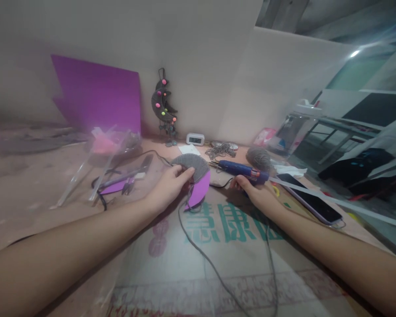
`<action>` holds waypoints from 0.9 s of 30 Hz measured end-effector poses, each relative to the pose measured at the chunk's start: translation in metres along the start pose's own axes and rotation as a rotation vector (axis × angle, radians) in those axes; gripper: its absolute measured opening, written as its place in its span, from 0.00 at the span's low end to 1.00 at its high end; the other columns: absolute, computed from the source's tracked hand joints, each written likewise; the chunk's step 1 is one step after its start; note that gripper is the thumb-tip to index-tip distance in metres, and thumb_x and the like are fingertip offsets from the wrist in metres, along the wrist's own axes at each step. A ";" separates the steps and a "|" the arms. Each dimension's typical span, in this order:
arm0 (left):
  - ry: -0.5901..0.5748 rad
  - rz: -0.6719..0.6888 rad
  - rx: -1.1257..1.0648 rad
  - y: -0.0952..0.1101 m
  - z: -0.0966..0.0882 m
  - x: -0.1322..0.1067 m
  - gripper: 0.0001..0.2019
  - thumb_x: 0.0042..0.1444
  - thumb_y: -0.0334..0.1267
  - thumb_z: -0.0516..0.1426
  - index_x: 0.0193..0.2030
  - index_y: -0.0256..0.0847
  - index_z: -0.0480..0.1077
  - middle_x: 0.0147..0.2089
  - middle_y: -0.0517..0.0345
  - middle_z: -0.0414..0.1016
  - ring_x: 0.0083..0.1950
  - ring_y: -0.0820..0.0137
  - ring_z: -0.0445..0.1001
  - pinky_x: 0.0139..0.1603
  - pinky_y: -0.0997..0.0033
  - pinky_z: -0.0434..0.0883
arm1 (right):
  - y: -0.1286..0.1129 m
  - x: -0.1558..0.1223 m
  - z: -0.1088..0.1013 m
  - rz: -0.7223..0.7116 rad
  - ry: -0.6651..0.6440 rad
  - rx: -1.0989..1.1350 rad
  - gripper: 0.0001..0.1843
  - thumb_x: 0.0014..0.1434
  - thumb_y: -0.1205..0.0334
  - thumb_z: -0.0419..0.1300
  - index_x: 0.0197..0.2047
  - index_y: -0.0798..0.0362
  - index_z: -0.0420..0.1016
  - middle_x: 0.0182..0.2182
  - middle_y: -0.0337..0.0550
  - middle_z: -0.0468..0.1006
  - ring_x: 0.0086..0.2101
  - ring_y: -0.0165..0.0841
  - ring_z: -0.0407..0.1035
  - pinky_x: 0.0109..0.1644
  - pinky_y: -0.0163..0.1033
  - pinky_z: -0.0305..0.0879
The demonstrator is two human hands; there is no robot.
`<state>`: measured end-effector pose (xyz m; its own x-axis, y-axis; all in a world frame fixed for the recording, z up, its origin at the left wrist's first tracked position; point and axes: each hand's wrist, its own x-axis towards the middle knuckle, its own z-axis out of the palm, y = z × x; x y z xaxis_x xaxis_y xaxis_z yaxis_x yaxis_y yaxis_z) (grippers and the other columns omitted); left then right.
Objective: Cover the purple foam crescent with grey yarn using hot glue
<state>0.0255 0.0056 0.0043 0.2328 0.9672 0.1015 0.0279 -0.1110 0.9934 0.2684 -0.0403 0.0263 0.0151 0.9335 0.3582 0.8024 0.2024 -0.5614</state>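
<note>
My left hand [176,185] pinches a purple crescent [200,190] partly wrapped in grey yarn [193,164]. The yarn covers its upper part; the lower part is bare purple. A loose grey strand [198,246] hangs from it toward the front of the table. My right hand [246,187] is closed around a blue hot glue gun [239,169]. Its metal nozzle points left, close to the crescent's right edge; whether it touches I cannot tell. A long translucent glue stick [343,202] sticks out of the gun's back end.
A finished-looking grey moon ornament [163,103] with coloured pompoms leans on the wall beside a purple sheet [102,97]. Scissors [128,182] and glue sticks [75,176] lie left. A yarn ball [258,157], phone [312,200] and plastic bottle [288,130] are right; a small clock [195,139] stands behind.
</note>
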 end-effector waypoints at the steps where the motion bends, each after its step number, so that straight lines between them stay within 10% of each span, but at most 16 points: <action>1: -0.001 -0.004 -0.003 -0.001 0.000 0.000 0.17 0.54 0.51 0.57 0.28 0.39 0.64 0.22 0.65 0.66 0.24 0.75 0.64 0.27 0.75 0.60 | 0.000 0.000 0.000 -0.007 0.001 0.004 0.23 0.61 0.45 0.49 0.29 0.49 0.78 0.24 0.40 0.74 0.30 0.36 0.70 0.36 0.38 0.66; 17: -0.024 0.027 0.045 -0.005 0.001 0.004 0.17 0.54 0.51 0.57 0.27 0.39 0.65 0.23 0.63 0.68 0.26 0.73 0.66 0.28 0.73 0.61 | 0.003 0.011 -0.005 0.120 0.065 0.186 0.20 0.54 0.45 0.59 0.43 0.52 0.76 0.36 0.44 0.81 0.36 0.40 0.74 0.40 0.43 0.70; 27: -0.035 0.036 0.043 -0.004 0.003 0.002 0.16 0.52 0.51 0.58 0.28 0.39 0.66 0.24 0.63 0.69 0.25 0.72 0.66 0.25 0.73 0.60 | -0.004 0.084 -0.010 0.102 0.001 0.048 0.22 0.55 0.47 0.58 0.43 0.55 0.78 0.35 0.46 0.81 0.37 0.40 0.74 0.39 0.40 0.68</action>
<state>0.0289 0.0071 0.0001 0.2683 0.9539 0.1347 0.0602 -0.1561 0.9859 0.2722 0.0346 0.0660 0.0959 0.9496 0.2984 0.7673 0.1204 -0.6299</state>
